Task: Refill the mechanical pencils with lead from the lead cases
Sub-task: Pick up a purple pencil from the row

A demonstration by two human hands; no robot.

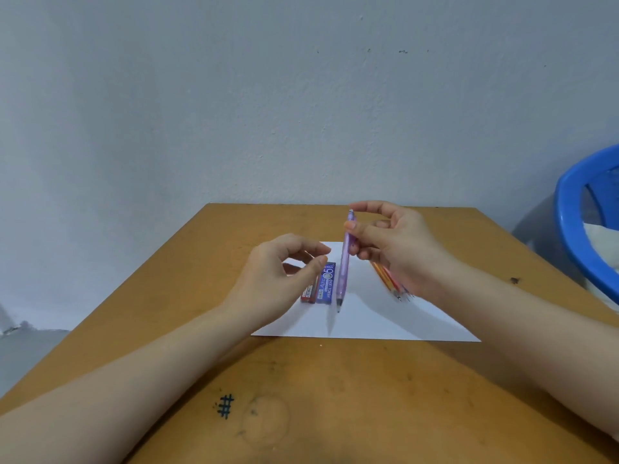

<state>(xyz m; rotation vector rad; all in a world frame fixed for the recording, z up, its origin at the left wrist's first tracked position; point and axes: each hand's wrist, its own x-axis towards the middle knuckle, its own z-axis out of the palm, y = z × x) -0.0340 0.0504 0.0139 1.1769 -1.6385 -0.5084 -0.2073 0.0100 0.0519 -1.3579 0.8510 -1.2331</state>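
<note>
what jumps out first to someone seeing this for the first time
A purple mechanical pencil stands nearly upright, tip down, held in the right hand over the white sheet. Just left of it, the left hand hovers with curled fingers above a blue lead case and a red lead case lying side by side on the sheet.

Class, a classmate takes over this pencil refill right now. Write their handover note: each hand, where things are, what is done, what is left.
Hands: the right hand grips the purple pencil, tip down over the white paper. The left hand hovers over the cases, fingers curled; whether it pinches anything is unclear.
Things: the red lead case and blue lead case lie side by side on the paper; the other pencils lie beneath the right hand.
Done: one pencil picked up. Left: load lead into it, then the others.
</note>
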